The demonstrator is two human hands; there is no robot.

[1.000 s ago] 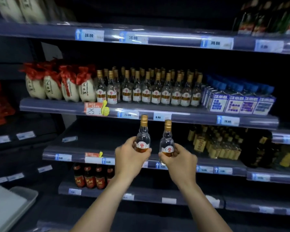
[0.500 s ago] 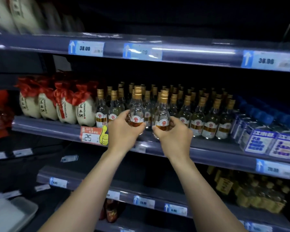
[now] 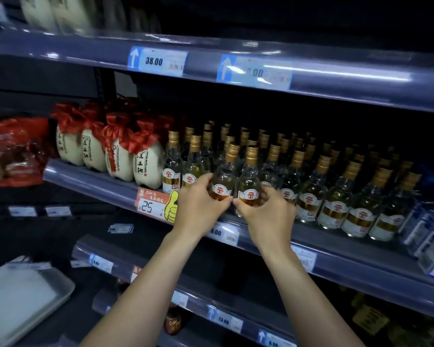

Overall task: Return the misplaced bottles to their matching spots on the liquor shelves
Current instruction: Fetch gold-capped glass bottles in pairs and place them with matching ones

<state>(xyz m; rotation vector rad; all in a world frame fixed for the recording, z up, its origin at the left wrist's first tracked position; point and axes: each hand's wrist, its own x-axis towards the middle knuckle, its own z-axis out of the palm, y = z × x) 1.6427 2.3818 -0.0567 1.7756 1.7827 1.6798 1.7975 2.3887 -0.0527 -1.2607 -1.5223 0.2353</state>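
Both grips are being held closed: left grip round the left bottle, right grip round the right bottle, necks upright. Matching bottles are standing at twelve o'clock on the shelf, equally near both.

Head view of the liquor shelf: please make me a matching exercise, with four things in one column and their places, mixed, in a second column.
Things
1. cream jars with red ribbons
2. blue boxes
3. grey tray
4. bottle held by the left hand

Places
A. right end of the middle shelf
B. lower left of the picture
C. front of the gold-capped bottles, beside the second bottle in the right hand
D. just left of the gold-capped bottles

Pairs: 1-D, 2-A, 3-B, 4-C
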